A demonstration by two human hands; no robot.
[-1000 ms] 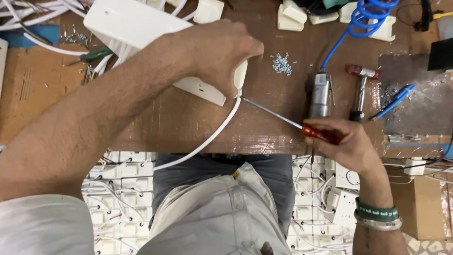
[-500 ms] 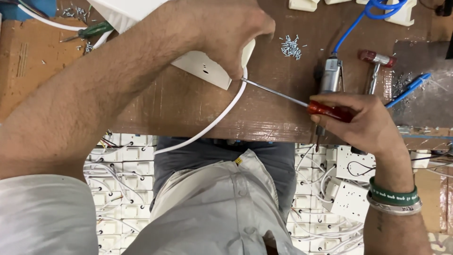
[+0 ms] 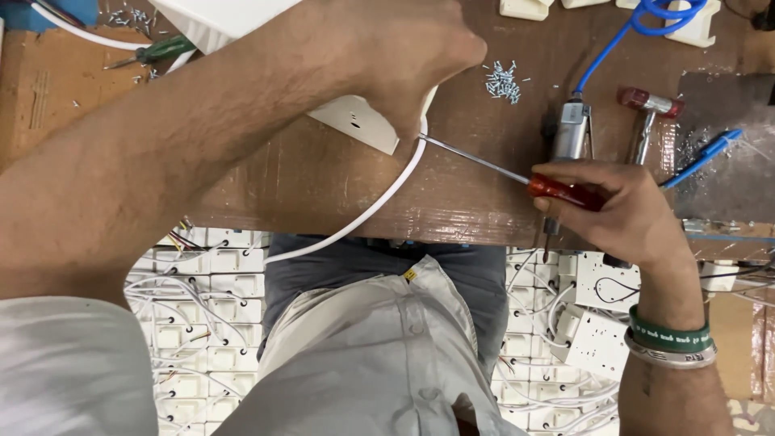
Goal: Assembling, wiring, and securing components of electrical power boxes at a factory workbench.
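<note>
Head-camera view, looking down over a brown wooden workbench (image 3: pixel 323 173). The left hand (image 3: pixel 404 48) is closed over a white plastic socket box (image 3: pixel 355 121), pressing it against the bench top near the front edge; only the box's lower corner and a strip of its upper body show past the hand and forearm. A white cable (image 3: pixel 379 202) leaves the box at its lower right corner and curves down over the bench edge toward the lap. The right hand (image 3: pixel 626 210), with a green band at its wrist, is wrapped around the red handle of a screwdriver (image 3: pixel 517 176); its steel shaft runs up and left, and the tip meets the box at the point where the cable exits, though the exact contact is probably hidden under the left hand's fingers. Just beyond the right hand lie a metal air tool (image 3: pixel 571 129) on a blue coiled hose (image 3: pixel 613 44), a red-headed hammer (image 3: pixel 646 109) and a blue pen (image 3: pixel 701 157). A small heap of screws (image 3: pixel 502 81) sits between the box and the air tool. A green-handled screwdriver (image 3: pixel 157 50) lies at far left. Below the bench, many white switch plates (image 3: pixel 202 323) with loose wires cover the floor.
</note>
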